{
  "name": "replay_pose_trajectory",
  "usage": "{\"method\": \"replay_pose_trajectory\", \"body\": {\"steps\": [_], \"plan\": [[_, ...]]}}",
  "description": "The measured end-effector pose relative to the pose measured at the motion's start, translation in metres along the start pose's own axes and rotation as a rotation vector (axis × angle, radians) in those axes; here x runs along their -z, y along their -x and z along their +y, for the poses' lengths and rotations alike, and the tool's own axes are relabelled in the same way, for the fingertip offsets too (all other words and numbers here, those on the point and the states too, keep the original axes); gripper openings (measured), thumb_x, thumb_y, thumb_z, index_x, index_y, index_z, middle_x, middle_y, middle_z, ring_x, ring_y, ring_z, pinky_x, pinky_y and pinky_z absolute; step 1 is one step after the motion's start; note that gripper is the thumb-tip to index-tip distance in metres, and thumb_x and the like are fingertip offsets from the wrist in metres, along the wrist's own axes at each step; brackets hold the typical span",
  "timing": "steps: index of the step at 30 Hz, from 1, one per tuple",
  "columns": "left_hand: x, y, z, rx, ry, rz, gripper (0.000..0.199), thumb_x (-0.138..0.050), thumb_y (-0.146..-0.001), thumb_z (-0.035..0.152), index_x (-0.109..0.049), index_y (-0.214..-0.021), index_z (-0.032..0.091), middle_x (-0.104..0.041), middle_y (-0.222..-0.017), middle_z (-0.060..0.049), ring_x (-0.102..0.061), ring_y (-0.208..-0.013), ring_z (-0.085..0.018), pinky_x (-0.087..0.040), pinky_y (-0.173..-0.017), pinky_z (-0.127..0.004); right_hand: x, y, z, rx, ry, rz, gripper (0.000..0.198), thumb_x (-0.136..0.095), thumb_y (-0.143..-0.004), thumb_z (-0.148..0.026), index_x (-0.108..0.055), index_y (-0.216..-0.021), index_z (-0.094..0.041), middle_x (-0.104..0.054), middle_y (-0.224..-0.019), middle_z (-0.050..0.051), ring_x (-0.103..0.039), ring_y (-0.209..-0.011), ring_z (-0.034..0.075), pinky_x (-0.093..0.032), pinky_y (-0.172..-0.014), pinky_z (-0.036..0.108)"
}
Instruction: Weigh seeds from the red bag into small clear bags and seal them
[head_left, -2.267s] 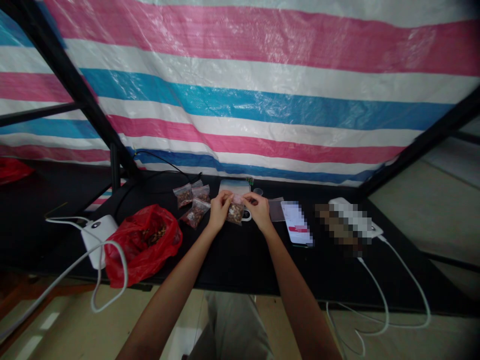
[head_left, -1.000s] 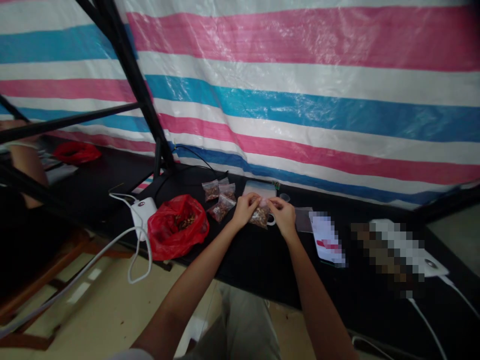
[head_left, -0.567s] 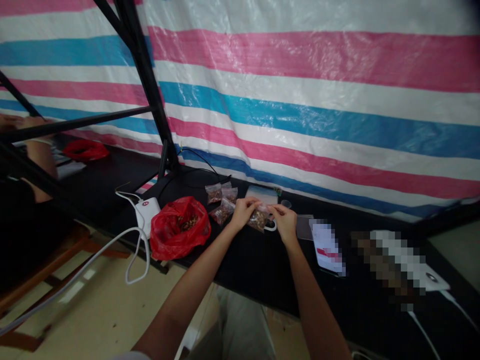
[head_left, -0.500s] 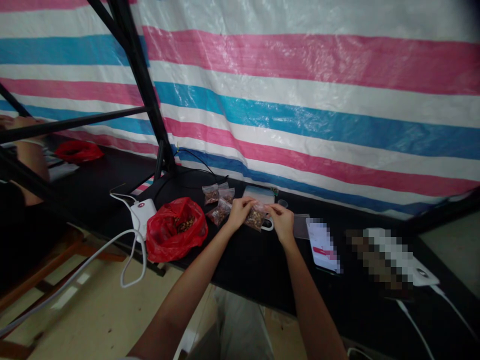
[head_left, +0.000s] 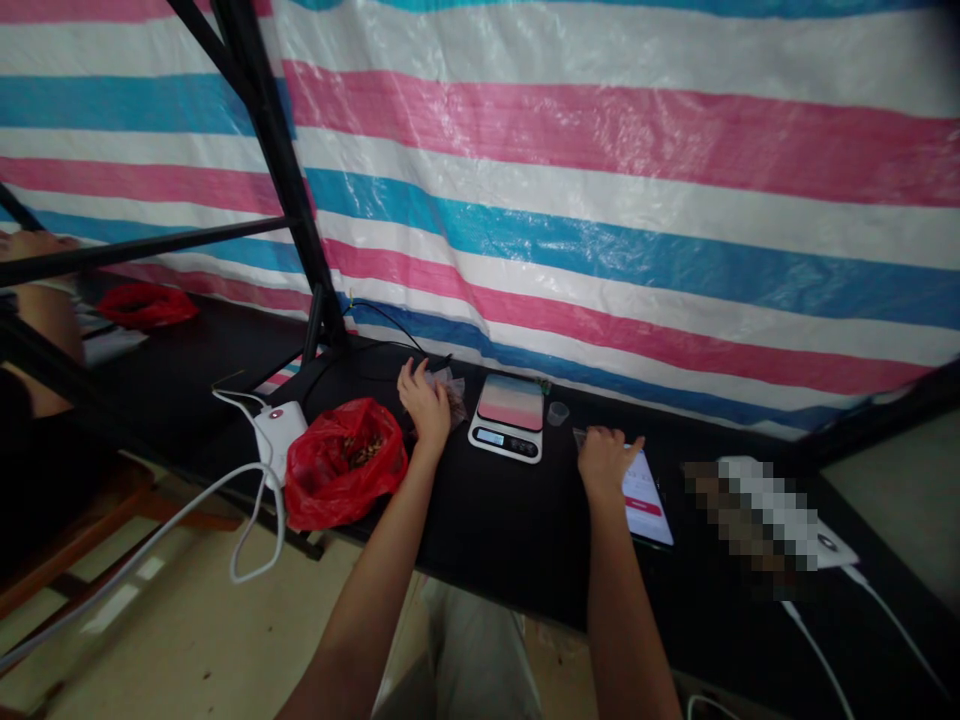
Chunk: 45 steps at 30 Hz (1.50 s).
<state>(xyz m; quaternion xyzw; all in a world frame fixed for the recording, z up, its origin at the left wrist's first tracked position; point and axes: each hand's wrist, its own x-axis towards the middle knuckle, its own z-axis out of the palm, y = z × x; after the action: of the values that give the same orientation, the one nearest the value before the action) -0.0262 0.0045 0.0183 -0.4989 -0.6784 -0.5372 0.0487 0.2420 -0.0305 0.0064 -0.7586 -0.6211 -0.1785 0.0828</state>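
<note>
My left hand [head_left: 425,405] is at the small clear zip bags [head_left: 454,392] filled with brown bits, left of the scale. Its fingers are spread, and it partly covers the bags. A white digital kitchen scale [head_left: 505,420] with a lit display stands between my hands, its plate bare. My right hand [head_left: 604,463] rests palm down, fingers apart, on a flat clear plastic bag [head_left: 580,437] beside the phone. Most of that bag is under the hand. The phone [head_left: 646,505] lies screen up, its upper left part behind my fingers.
A red plastic bag [head_left: 341,470] of small brown pieces sits open at the left, by a white power strip [head_left: 279,435] with cables. A small clear cup [head_left: 557,413] stands right of the scale. Black metal posts [head_left: 279,150] rise at the left; another person's arm [head_left: 46,320] is beyond.
The filled bag held between both hands has been let go at the left pile. My left hand moved left, my right hand right onto the flat bag, uncovering the scale.
</note>
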Motion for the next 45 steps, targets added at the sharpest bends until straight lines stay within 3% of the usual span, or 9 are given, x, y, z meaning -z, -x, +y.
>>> {"method": "replay_pose_trajectory", "body": {"steps": [5, 8, 13, 16, 20, 26, 31, 37, 45], "plan": [[0.009, 0.017, 0.026, -0.228, 0.124, -0.122, 0.026, -0.041, -0.082, 0.013, -0.057, -0.101, 0.019, -0.045, -0.121, -0.009, -0.039, -0.114, -0.023, -0.031, -0.097, -0.04, 0.007, 0.0, 0.0, -0.021, -0.027, 0.04, 0.029, -0.039, -0.078, -0.009, -0.067, -0.086, -0.012, -0.062, -0.086, 0.015, -0.05, -0.092, 0.029, -0.024, -0.087, 0.051], [0.008, 0.029, 0.033, -0.372, 0.213, -0.198, 0.025, -0.041, -0.082, 0.012, -0.057, -0.1, 0.019, -0.049, -0.116, -0.009, -0.043, -0.109, -0.02, -0.035, -0.094, -0.037, 0.02, -0.003, 0.001, -0.123, -0.176, 0.172, 0.027, -0.04, -0.082, -0.018, -0.066, -0.087, -0.013, -0.062, -0.084, 0.016, -0.052, -0.088, 0.029, -0.031, -0.078, 0.045], [0.003, 0.049, 0.042, -0.58, 0.321, -0.344, 0.021, -0.042, -0.085, 0.022, -0.054, -0.101, 0.016, -0.057, -0.097, -0.009, -0.052, -0.095, -0.018, -0.041, -0.084, -0.033, 0.033, -0.007, -0.017, -0.333, -0.891, 0.516, 0.034, -0.046, -0.083, -0.041, -0.06, -0.098, -0.014, -0.063, -0.091, 0.011, -0.057, -0.069, 0.019, -0.042, -0.065, 0.031], [0.001, 0.055, 0.047, -0.694, 0.318, -0.471, 0.021, -0.042, -0.086, 0.028, -0.053, -0.1, 0.016, -0.059, -0.094, -0.008, -0.053, -0.092, -0.018, -0.042, -0.082, -0.031, 0.03, 0.002, -0.048, -0.189, -1.255, 0.403, 0.034, -0.051, -0.079, -0.044, -0.061, -0.092, -0.015, -0.065, -0.082, 0.007, -0.059, -0.066, 0.017, -0.047, -0.062, 0.028], [-0.001, 0.054, 0.049, -0.673, 0.261, -0.503, 0.023, -0.042, -0.087, 0.032, -0.052, -0.099, 0.016, -0.058, -0.097, -0.008, -0.051, -0.093, -0.019, -0.04, -0.082, -0.032, 0.025, 0.015, -0.079, 0.046, -1.275, 0.222, 0.03, -0.05, -0.079, -0.042, -0.066, -0.084, -0.017, -0.068, -0.085, 0.008, -0.063, -0.08, 0.021, -0.048, -0.075, 0.032], [-0.004, 0.05, 0.048, -0.615, 0.105, -0.457, 0.022, -0.043, -0.086, 0.034, -0.054, -0.091, 0.016, -0.057, -0.092, -0.008, -0.05, -0.089, -0.02, -0.038, -0.076, -0.033, 0.023, 0.018, -0.08, 0.086, -1.357, 0.103, 0.041, -0.034, -0.087, -0.041, -0.066, -0.098, -0.017, -0.068, -0.099, 0.009, -0.063, -0.089, 0.022, -0.048, -0.081, 0.034], [-0.012, 0.051, 0.041, -0.599, 0.04, -0.498, 0.021, -0.037, -0.088, 0.024, -0.055, -0.089, 0.014, -0.058, -0.075, -0.007, -0.055, -0.075, -0.019, -0.041, -0.069, -0.031, 0.029, 0.017, -0.081, 0.187, -1.372, 0.073, 0.034, -0.041, -0.086, -0.037, -0.064, -0.104, -0.02, -0.064, -0.109, 0.007, -0.059, -0.1, 0.021, -0.044, -0.09, 0.036], [-0.01, 0.05, 0.036, -0.517, 0.128, -0.594, 0.023, -0.039, -0.088, 0.027, -0.059, -0.095, 0.018, -0.062, -0.07, -0.004, -0.058, -0.064, -0.015, -0.042, -0.062, -0.025, 0.027, 0.012, -0.08, 0.121, -1.333, 0.096, 0.027, -0.059, -0.074, -0.037, -0.068, -0.092, -0.021, -0.069, -0.094, 0.006, -0.063, -0.088, 0.021, -0.049, -0.082, 0.035], [-0.009, 0.052, 0.037, -0.511, 0.123, -0.681, 0.023, -0.045, -0.085, 0.034, -0.062, -0.085, 0.018, -0.06, -0.062, -0.001, -0.056, -0.058, -0.013, -0.039, -0.058, -0.022, 0.014, 0.004, -0.072, 0.127, -1.407, -0.013, 0.025, -0.064, -0.066, -0.039, -0.071, -0.08, -0.019, -0.071, -0.081, 0.005, -0.065, -0.073, 0.02, -0.053, -0.067, 0.032]]}}
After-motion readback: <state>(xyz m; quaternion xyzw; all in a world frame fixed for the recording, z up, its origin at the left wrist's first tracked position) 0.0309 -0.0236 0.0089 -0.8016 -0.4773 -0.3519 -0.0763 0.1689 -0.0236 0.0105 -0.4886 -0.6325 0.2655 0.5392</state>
